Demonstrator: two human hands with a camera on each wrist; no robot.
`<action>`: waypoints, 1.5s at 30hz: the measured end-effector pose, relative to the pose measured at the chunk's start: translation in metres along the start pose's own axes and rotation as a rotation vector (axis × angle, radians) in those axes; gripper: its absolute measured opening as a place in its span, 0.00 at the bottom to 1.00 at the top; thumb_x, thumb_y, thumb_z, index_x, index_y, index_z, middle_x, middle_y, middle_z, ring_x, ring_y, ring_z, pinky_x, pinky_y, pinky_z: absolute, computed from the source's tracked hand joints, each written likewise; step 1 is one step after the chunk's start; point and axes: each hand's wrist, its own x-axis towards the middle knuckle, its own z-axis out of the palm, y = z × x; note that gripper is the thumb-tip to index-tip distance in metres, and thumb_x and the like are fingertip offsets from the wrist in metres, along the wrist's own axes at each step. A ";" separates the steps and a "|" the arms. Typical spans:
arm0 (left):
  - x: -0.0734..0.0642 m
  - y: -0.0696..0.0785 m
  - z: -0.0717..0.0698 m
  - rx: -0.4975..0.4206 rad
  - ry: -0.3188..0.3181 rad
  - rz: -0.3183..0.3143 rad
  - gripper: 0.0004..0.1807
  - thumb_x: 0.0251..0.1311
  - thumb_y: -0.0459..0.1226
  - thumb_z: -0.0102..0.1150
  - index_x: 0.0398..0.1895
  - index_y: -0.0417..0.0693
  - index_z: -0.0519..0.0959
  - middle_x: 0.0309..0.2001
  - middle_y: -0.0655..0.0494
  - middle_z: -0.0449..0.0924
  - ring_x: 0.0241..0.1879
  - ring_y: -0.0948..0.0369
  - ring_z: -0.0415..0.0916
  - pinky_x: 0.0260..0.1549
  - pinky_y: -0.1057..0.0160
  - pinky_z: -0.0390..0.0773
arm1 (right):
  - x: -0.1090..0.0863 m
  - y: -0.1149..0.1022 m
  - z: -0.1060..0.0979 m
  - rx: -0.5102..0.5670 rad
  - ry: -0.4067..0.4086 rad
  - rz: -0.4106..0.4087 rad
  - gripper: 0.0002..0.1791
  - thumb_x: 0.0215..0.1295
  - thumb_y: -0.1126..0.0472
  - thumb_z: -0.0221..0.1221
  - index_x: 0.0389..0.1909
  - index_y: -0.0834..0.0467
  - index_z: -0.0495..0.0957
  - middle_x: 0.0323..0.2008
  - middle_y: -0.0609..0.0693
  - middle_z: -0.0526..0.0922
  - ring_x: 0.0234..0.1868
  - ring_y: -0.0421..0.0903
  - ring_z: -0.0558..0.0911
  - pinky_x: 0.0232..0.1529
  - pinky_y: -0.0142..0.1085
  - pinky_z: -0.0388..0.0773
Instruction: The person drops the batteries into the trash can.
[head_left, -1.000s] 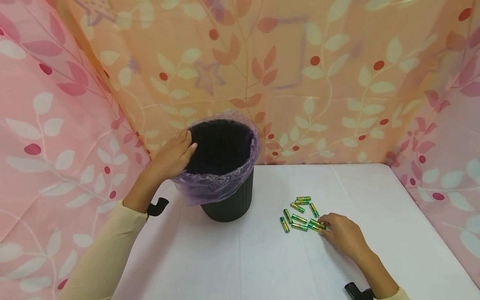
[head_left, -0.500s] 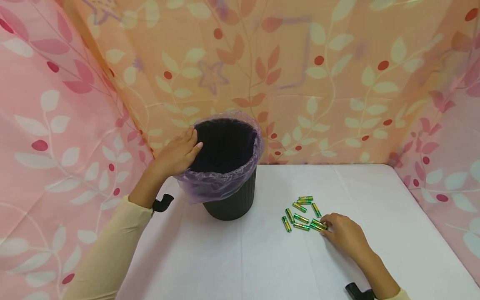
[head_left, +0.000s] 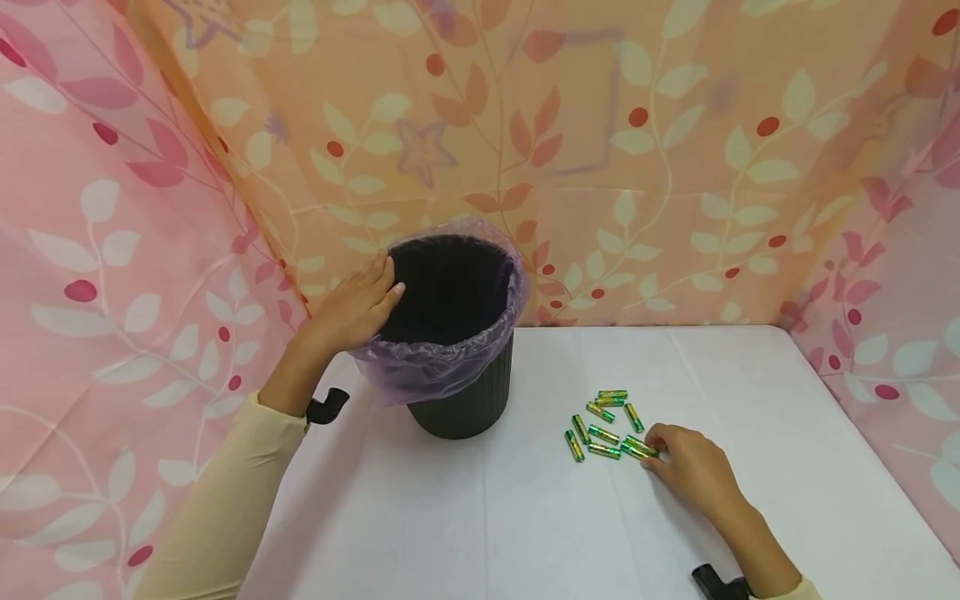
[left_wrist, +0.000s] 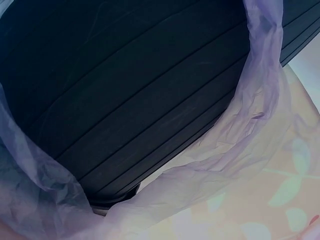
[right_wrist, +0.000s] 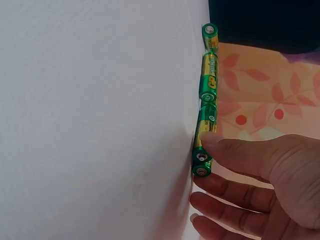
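My left hand (head_left: 356,307) rests on the left rim of a black ribbed trash bin (head_left: 468,400), its fingers straight and the thumb tip over the opening. A thin purple bin liner (head_left: 438,371) is folded over the bin's rim; the left wrist view shows its crumpled edge (left_wrist: 260,95), with no fingers in sight. On the table's right part, my right hand (head_left: 693,467) pinches two green-and-gold batteries (head_left: 637,447) lying side by side. In the right wrist view the thumb (right_wrist: 240,150) lies on one side of the pair and the index finger below.
Several more batteries (head_left: 603,434) lie loosely grouped left of the right hand. A white cloth covers the table (head_left: 555,525). Patterned fabric hangs behind (head_left: 570,167) and along both sides, with the bin near the back curtain.
The head view has shifted slightly, moving everything a little to the right in the picture. Both hands keep their places at the bin and the batteries.
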 end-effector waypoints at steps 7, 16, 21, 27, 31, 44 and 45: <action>0.001 -0.002 0.002 -0.004 -0.001 -0.007 0.36 0.81 0.48 0.28 0.78 0.29 0.43 0.80 0.35 0.34 0.80 0.44 0.33 0.76 0.43 0.35 | 0.000 -0.001 -0.001 0.001 0.002 0.010 0.11 0.48 0.62 0.78 0.30 0.53 0.85 0.29 0.44 0.82 0.27 0.42 0.71 0.26 0.38 0.68; 0.002 -0.003 0.003 -0.009 -0.004 -0.007 0.36 0.81 0.48 0.28 0.78 0.29 0.43 0.80 0.35 0.34 0.80 0.45 0.32 0.76 0.43 0.35 | -0.001 -0.002 0.001 -0.029 0.008 -0.005 0.10 0.47 0.61 0.78 0.24 0.52 0.84 0.36 0.49 0.85 0.31 0.45 0.80 0.27 0.45 0.78; 0.001 -0.003 0.002 -0.011 0.006 -0.005 0.36 0.81 0.48 0.28 0.78 0.29 0.43 0.80 0.35 0.34 0.80 0.44 0.33 0.76 0.43 0.35 | -0.003 -0.002 0.000 -0.034 0.030 -0.031 0.10 0.46 0.62 0.78 0.23 0.53 0.83 0.38 0.51 0.84 0.34 0.49 0.83 0.28 0.45 0.80; 0.000 -0.003 0.003 -0.009 0.005 0.002 0.36 0.81 0.49 0.28 0.78 0.30 0.43 0.81 0.36 0.34 0.80 0.44 0.31 0.76 0.44 0.34 | -0.004 -0.006 -0.005 0.024 0.041 -0.015 0.08 0.49 0.62 0.76 0.26 0.54 0.84 0.33 0.51 0.86 0.34 0.51 0.83 0.29 0.46 0.79; 0.000 -0.004 0.004 -0.012 0.012 0.004 0.36 0.81 0.49 0.28 0.79 0.30 0.43 0.81 0.36 0.34 0.80 0.45 0.31 0.77 0.44 0.35 | -0.004 -0.013 -0.016 0.086 0.064 -0.008 0.07 0.51 0.63 0.75 0.29 0.55 0.85 0.26 0.45 0.85 0.27 0.45 0.80 0.27 0.43 0.75; 0.000 -0.003 0.004 -0.012 0.028 0.005 0.36 0.81 0.48 0.28 0.78 0.29 0.44 0.80 0.35 0.35 0.80 0.43 0.34 0.76 0.43 0.37 | 0.005 -0.037 -0.047 0.245 0.250 -0.189 0.12 0.49 0.71 0.76 0.30 0.55 0.85 0.25 0.40 0.85 0.26 0.35 0.81 0.29 0.34 0.82; 0.000 -0.004 0.004 -0.011 0.027 0.005 0.36 0.81 0.48 0.29 0.78 0.29 0.44 0.80 0.35 0.35 0.80 0.43 0.34 0.76 0.43 0.36 | 0.006 -0.040 -0.050 0.254 0.269 -0.202 0.12 0.49 0.71 0.76 0.30 0.55 0.85 0.25 0.39 0.85 0.26 0.35 0.81 0.29 0.35 0.82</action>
